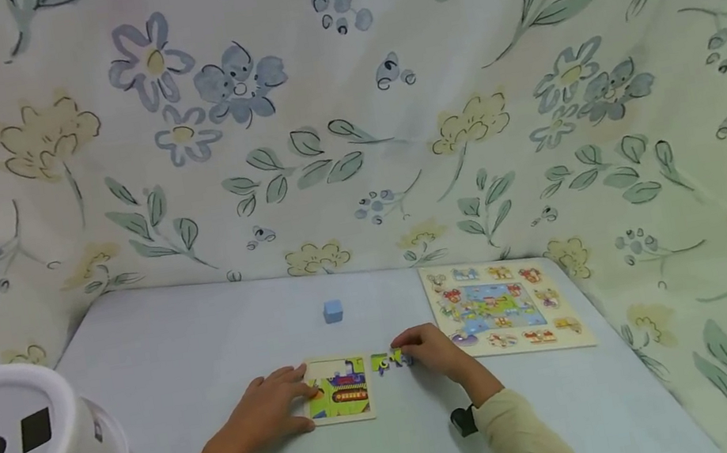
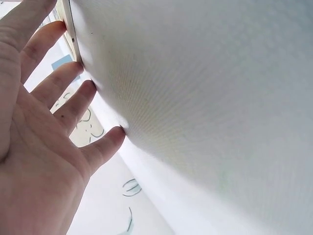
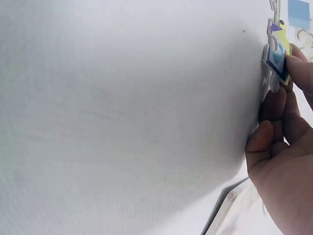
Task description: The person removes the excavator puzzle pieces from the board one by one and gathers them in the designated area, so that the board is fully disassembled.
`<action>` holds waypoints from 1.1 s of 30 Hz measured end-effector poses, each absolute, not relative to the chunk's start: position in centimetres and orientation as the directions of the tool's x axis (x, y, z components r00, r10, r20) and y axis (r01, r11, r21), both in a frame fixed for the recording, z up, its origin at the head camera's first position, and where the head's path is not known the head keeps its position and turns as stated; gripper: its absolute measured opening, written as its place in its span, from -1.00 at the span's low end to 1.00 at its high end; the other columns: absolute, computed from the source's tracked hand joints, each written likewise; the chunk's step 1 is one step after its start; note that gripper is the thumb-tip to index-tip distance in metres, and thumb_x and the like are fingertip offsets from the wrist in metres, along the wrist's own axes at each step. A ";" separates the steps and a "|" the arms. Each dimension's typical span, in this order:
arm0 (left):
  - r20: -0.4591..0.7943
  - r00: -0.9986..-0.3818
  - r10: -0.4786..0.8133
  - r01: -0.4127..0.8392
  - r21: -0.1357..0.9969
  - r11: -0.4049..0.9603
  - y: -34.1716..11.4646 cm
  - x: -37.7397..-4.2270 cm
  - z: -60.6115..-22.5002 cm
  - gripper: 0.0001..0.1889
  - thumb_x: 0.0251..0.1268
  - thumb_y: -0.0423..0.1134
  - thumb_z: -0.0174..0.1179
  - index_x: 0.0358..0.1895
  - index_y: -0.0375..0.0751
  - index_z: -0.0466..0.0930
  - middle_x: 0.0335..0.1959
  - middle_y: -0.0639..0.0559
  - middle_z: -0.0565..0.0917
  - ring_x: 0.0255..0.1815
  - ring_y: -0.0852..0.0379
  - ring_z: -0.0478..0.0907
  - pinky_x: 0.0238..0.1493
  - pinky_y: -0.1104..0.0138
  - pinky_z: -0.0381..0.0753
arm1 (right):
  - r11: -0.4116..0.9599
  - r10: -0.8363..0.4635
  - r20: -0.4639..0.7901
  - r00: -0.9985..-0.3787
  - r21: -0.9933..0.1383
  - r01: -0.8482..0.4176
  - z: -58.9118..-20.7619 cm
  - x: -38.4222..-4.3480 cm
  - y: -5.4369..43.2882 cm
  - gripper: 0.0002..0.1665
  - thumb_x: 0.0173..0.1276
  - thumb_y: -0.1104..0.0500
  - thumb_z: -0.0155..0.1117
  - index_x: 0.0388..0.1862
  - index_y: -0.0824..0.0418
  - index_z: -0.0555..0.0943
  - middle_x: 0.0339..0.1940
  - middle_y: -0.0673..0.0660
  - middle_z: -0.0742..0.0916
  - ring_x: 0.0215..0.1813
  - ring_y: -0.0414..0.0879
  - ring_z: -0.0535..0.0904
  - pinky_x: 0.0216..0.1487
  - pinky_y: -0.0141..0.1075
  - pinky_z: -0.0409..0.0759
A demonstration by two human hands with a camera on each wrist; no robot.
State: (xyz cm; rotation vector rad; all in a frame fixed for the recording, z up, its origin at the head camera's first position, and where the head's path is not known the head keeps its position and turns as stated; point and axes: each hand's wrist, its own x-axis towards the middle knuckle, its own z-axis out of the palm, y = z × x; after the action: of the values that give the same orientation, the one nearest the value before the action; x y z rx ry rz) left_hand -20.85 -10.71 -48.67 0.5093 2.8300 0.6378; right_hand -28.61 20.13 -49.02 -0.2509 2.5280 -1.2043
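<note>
A small square puzzle tray (image 1: 345, 420) lies on the table, showing a vehicle picture on green. My left hand (image 1: 274, 404) rests at its left edge with the fingers spread; in the left wrist view, fingertips (image 2: 73, 67) touch the tray's side and the tabletop. Just right of the tray, my right hand (image 1: 436, 350) pinches a puzzle piece (image 3: 279, 56) between thumb and fingers, tilted up off the table in the right wrist view. Another green puzzle piece (image 1: 380, 363) lies between that hand and the tray.
A larger wooden picture puzzle board (image 1: 570, 336) lies at the back right. Behind the tray sits a blue cube (image 1: 333, 312). A white round container (image 1: 31, 442) with shaped holes in its lid stands at the left. Floral fabric (image 1: 314, 106) hangs behind the table.
</note>
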 end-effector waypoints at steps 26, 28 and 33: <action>-0.093 -0.923 0.373 0.292 0.464 0.836 -10.9 -20.4 -48.4 -0.54 -0.06 -0.04 0.50 0.01 0.05 0.71 0.37 -0.08 0.44 0.45 -0.15 0.25 0.35 -0.27 0.15 | 0.764 -0.472 -0.125 -0.873 -0.551 -0.335 -47.6 -26.6 13.5 -0.73 0.32 0.19 0.32 0.00 0.11 0.70 -0.13 0.00 0.66 -0.10 -0.14 0.50 -0.07 -0.23 0.54; -0.094 -0.923 0.373 0.292 0.461 0.838 -10.9 -20.4 -48.3 -0.54 -0.05 -0.03 0.50 0.01 0.07 0.71 0.37 -0.07 0.44 0.45 -0.14 0.25 0.35 -0.26 0.15 | 0.782 -0.521 -0.117 -0.845 -0.463 -0.418 -47.6 -26.4 12.8 -0.74 0.30 0.16 0.34 -0.02 0.06 0.72 -0.14 -0.04 0.67 -0.09 -0.17 0.49 -0.05 -0.27 0.51; -0.090 -0.921 0.379 0.298 0.463 0.835 -11.1 -20.5 -48.4 -0.54 -0.04 -0.01 0.49 0.02 0.07 0.71 0.38 -0.06 0.44 0.45 -0.15 0.26 0.34 -0.26 0.16 | 0.818 -0.517 -0.114 -0.848 -0.359 -0.450 -47.7 -26.2 11.9 -0.75 0.28 0.15 0.37 -0.05 0.01 0.74 -0.12 -0.04 0.66 -0.08 -0.15 0.47 -0.08 -0.28 0.48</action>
State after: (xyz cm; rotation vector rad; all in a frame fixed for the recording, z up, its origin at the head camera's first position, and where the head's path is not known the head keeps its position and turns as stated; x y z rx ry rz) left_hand -20.46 -11.11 -48.39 0.5273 2.8367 0.6723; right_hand -26.20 11.92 -47.74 -0.7528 2.7955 -0.4759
